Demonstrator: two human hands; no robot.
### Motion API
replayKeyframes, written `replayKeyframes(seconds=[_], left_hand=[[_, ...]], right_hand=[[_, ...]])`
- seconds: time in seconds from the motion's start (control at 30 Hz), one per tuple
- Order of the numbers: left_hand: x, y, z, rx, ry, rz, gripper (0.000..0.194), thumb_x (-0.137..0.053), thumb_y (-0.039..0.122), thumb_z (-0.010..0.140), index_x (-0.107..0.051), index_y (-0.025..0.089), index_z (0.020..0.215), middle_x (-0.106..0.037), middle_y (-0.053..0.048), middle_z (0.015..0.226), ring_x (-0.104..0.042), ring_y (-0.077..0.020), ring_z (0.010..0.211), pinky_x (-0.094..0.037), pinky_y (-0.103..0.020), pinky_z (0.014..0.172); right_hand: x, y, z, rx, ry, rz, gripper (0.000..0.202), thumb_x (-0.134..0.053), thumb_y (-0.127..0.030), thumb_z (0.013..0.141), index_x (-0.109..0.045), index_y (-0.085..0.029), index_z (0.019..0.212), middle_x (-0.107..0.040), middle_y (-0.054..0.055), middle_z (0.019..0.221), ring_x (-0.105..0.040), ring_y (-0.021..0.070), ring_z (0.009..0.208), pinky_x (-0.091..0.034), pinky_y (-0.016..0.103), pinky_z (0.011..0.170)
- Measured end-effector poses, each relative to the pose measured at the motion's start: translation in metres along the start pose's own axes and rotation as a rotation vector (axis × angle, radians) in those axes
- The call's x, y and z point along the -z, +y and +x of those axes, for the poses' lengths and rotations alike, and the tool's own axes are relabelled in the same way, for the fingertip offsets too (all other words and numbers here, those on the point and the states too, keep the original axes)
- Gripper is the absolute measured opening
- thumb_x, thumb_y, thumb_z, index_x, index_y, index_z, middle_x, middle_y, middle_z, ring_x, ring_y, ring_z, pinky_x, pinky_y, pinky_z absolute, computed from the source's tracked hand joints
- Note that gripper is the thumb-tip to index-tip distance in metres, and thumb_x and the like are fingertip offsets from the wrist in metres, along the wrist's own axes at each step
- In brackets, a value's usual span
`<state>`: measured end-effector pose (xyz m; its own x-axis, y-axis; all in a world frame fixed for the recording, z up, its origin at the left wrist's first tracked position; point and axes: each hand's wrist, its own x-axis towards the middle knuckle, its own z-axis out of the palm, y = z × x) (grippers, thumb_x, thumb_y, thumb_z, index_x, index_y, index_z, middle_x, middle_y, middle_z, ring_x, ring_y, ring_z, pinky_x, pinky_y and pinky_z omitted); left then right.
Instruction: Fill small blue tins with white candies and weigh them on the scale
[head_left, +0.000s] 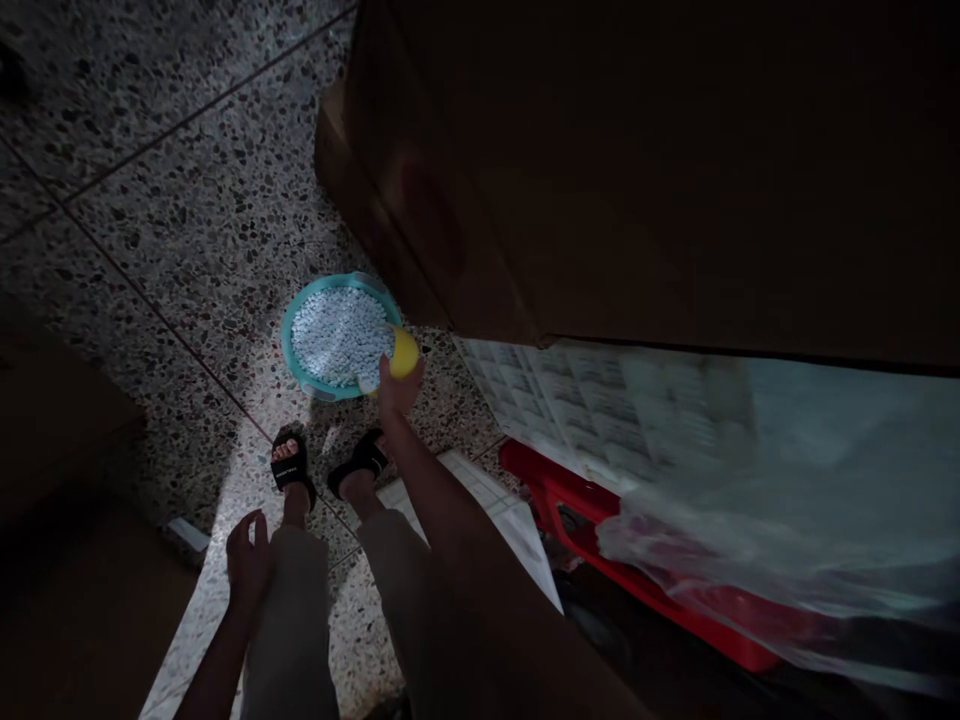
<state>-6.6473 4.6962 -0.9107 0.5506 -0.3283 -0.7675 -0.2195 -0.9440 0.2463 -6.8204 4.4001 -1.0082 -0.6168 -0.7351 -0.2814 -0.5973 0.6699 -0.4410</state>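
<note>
Scoop (406, 353), gripped by the curled right hand (403, 390) at the near-right edge of the basin (288, 335), should be kept low over pellets (337, 332) and tilted gently, while the basin could be steadied by the left hand (249, 553), loosely curled, seemingly empty, near left.
</note>
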Motion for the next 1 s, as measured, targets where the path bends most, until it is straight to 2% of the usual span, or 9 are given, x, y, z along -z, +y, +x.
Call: replayKeyframes(seconds=[0.17,0.43,0.63,0.83,0.93,1.0], left_hand=[[-0.002,-0.003,-0.003,0.034,-0.009,-0.017,0.054,-0.037,0.051,0.079,-0.063,0.01,0.104,-0.064,-0.017,0.112,-0.056,-0.0291,0.109,-0.041,-0.043,0.099],[-0.005,-0.01,-0.003,0.056,-0.043,-0.03,0.049,-0.038,0.048,0.081,-0.062,0.013,0.104,-0.063,-0.015,0.114,-0.055,-0.0282,0.112,-0.04,-0.043,0.1],[-0.003,-0.013,-0.003,0.086,-0.034,-0.017,0.048,-0.037,0.047,0.082,-0.062,0.013,0.106,-0.063,-0.015,0.116,-0.055,-0.0278,0.112,-0.04,-0.042,0.1],[0.001,-0.014,0.0,0.093,-0.042,-0.019,0.048,-0.037,0.045,0.082,-0.063,0.013,0.105,-0.063,-0.015,0.117,-0.055,-0.0279,0.113,-0.039,-0.041,0.101],[0.002,-0.013,0.0,0.104,-0.052,-0.011,0.049,-0.037,0.046,0.081,-0.063,0.012,0.104,-0.064,-0.016,0.115,-0.056,-0.0282,0.112,-0.04,-0.041,0.1],[0.003,-0.012,-0.001,0.109,-0.072,-0.009,0.049,-0.037,0.047,0.08,-0.063,0.013,0.105,-0.064,-0.015,0.115,-0.056,-0.0277,0.112,-0.041,-0.04,0.1]], right_hand=[[0.004,-0.003,-0.007,0.136,0.023,-0.02,0.082,-0.062,-0.06,0.069,-0.04,-0.015,0.134,-0.051,0.017,0.13,-0.048,0.0302,0.119,-0.04,0.046,0.099],[0.002,-0.024,-0.018,0.154,0.002,0.032,0.082,-0.062,-0.059,0.069,-0.039,-0.015,0.134,-0.052,0.016,0.126,-0.051,0.0286,0.115,-0.043,0.045,0.096],[-0.001,-0.028,-0.022,0.106,0.031,0.045,0.083,-0.063,-0.058,0.069,-0.039,-0.014,0.135,-0.051,0.017,0.127,-0.049,0.0295,0.117,-0.042,0.044,0.098],[0.003,-0.008,-0.008,0.046,0.032,0.246,0.07,-0.058,-0.056,0.073,-0.042,-0.017,0.129,-0.056,0.013,0.122,-0.055,0.0253,0.11,-0.048,0.042,0.091],[0.005,0.011,0.003,-0.036,-0.017,0.457,0.06,-0.055,-0.052,0.074,-0.047,-0.017,0.122,-0.06,0.011,0.115,-0.059,0.0213,0.102,-0.049,0.04,0.088],[0.009,0.024,0.01,-0.144,-0.081,0.642,0.053,-0.053,-0.048,0.073,-0.05,-0.018,0.117,-0.063,0.008,0.109,-0.06,0.0192,0.097,-0.05,0.038,0.087]])
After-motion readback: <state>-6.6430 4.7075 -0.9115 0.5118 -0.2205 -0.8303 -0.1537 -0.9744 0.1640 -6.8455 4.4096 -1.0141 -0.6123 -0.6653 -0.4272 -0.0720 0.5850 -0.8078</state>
